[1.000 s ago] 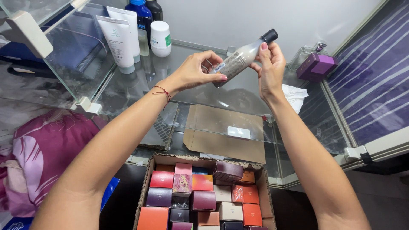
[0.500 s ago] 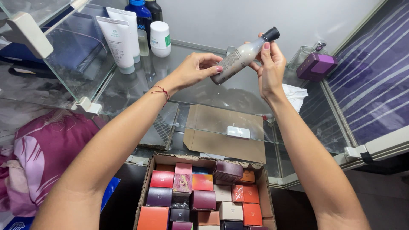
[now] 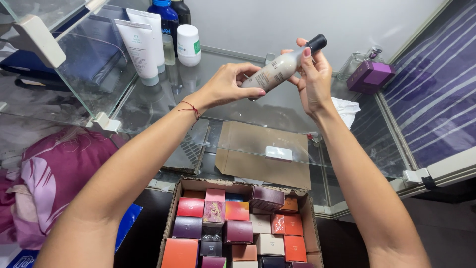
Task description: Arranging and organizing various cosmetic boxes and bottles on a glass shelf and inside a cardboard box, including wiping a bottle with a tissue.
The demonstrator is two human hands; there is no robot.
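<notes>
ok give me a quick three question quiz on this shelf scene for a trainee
1. True or false: both hands are on the pale bottle with the black cap.
2. Which hand is at the cap end? A) left hand B) right hand
3. What lies below the glass shelf, nearest the camera?

Key
1. True: it is held tilted above the shelf, cap end higher.
2. B; the left hand holds the lower end.
3. An open cardboard box packed with small red, purple, orange and cream cartons.
</notes>
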